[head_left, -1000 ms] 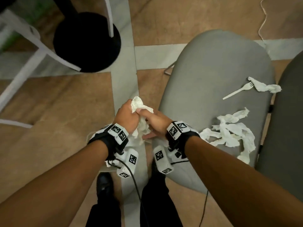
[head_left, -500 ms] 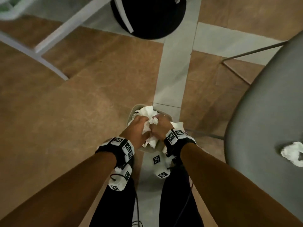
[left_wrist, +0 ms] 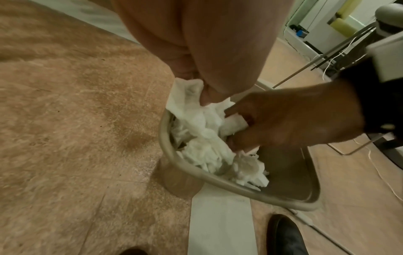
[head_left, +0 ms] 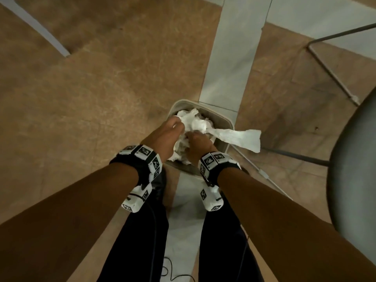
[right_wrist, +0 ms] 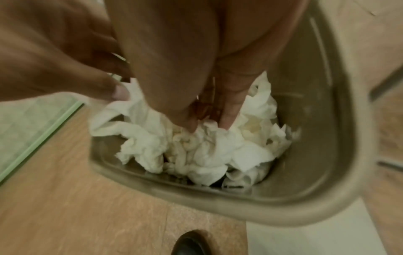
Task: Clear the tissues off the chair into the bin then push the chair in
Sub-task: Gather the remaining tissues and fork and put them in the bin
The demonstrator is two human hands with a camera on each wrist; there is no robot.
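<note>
A: How far along is the person?

B: Partway, it seems. Both hands are down at the mouth of the bin (head_left: 221,119). The left hand (head_left: 166,135) pinches a fold of the tissues (head_left: 193,121) at its fingertips, and the right hand (head_left: 198,144) has its fingers curled into the wad just beside the left one.

A: So the tissues are in?

B: Mostly. The crumpled mass sits inside the bin under both hands, but one long strip (head_left: 238,137) hangs out over the rim, off to the far side of the right hand.

A: And the chair?

B: The chair (head_left: 354,169) stands well off to the right of the right hand, only its edge in view, so whether tissues remain on the seat cannot be told. It does not look pushed in yet.
</note>
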